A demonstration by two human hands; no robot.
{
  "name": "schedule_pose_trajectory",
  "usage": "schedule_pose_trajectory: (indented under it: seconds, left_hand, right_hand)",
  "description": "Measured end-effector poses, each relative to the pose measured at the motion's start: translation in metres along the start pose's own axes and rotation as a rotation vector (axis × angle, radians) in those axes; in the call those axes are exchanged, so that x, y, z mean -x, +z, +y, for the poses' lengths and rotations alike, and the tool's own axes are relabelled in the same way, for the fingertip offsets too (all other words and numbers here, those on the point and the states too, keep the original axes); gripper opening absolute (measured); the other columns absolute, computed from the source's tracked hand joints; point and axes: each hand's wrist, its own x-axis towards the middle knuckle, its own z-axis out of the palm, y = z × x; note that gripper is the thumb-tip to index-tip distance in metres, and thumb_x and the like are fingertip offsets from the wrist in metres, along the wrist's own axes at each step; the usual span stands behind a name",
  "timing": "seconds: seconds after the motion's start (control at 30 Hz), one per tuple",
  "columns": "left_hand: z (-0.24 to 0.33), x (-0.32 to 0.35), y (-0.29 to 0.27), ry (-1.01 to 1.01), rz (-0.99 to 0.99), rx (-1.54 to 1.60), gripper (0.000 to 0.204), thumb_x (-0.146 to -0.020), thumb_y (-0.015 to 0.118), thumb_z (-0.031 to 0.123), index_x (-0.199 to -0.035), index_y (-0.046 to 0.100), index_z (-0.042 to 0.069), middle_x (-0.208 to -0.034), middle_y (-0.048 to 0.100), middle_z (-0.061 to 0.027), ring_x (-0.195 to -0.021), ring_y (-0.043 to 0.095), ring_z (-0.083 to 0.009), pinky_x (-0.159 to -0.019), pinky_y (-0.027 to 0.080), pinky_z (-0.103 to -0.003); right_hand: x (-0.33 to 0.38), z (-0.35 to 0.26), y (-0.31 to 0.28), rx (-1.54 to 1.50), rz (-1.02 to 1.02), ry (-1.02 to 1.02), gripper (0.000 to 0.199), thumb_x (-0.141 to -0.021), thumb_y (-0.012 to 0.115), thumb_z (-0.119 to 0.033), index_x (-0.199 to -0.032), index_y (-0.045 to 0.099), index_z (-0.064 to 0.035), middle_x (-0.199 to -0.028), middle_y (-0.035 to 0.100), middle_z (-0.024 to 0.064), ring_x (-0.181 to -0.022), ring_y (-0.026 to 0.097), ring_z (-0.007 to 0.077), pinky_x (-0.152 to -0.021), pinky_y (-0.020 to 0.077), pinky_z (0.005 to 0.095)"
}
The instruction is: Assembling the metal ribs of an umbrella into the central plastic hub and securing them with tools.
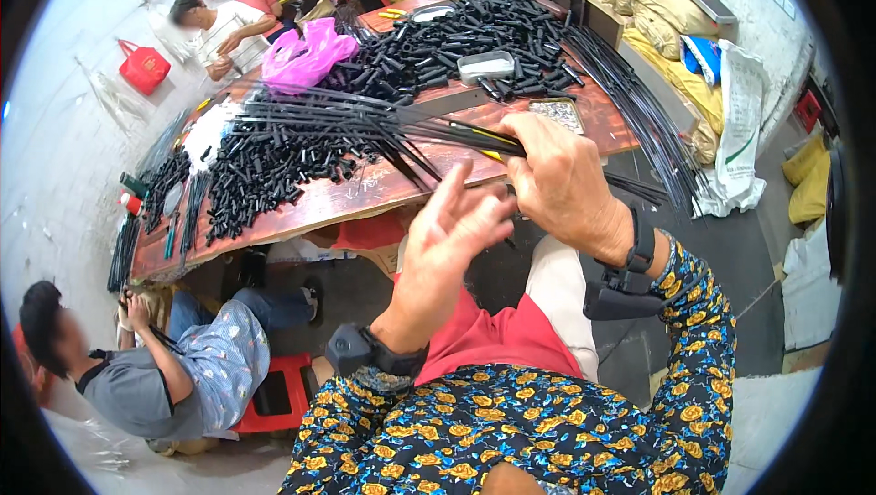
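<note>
My right hand [568,180] is closed around one end of a bundle of long thin black rods [365,118]. The rods fan out leftward over the table's front edge. A yellow streak shows among them close to my fingers. Just below and left of that hand, my left hand [447,253] is open, palm turned up, its fingers apart and slightly blurred. It holds nothing that I can make out. Behind the rods, a heap of short black tubular parts [274,171] covers much of the reddish wooden table [383,187].
A pink plastic bag [308,55], a clear tray [486,67] and a small box of metal pieces [557,115] sit on the table. More long rods [639,116] overhang its right end. A co-worker [173,367] sits at lower left by a red stool [283,395]. Sacks [657,16] line the right wall.
</note>
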Motion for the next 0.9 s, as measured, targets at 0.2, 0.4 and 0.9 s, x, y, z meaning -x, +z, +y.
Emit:
schedule_pose_trajectory:
  seconds: [0.2,0.4,0.9]
  left_hand:
    - [-0.004,-0.028,-0.016,0.168,0.093,0.375,0.04,-0.1,0.047,0.02,-0.134,0.036,0.002,-0.12,0.058,-0.0204,-0.116,0.056,-0.0333,-0.098,0.047,-0.043]
    - [0.013,-0.014,-0.038,0.064,0.05,0.333,0.04,-0.097,0.051,0.014,-0.133,0.041,0.0,-0.106,0.064,-0.0203,-0.098,0.066,-0.0342,-0.086,0.055,-0.042]
    - [0.026,-0.003,-0.053,0.089,0.027,0.301,0.035,-0.098,0.047,0.017,-0.127,0.046,-0.003,-0.111,0.063,-0.0246,-0.103,0.064,-0.0382,-0.091,0.052,-0.049]
  right_hand:
    - [0.019,-0.021,0.012,-0.613,-0.259,0.355,0.023,-0.08,0.06,-0.001,-0.103,0.058,0.0034,-0.081,0.061,0.0083,-0.075,0.061,0.0185,-0.067,0.0489,0.0337]
    - [0.038,-0.045,0.015,-1.284,-0.695,0.703,0.033,-0.103,0.041,-0.032,-0.098,0.057,-0.0025,-0.059,0.051,0.0001,-0.047,0.048,0.0065,-0.043,0.0392,0.0211]
    - [0.037,-0.055,0.032,-1.01,-0.403,0.381,0.033,-0.103,0.041,-0.028,-0.099,0.058,-0.0005,-0.057,0.054,0.0005,-0.046,0.049,0.0062,-0.041,0.0374,0.0226]
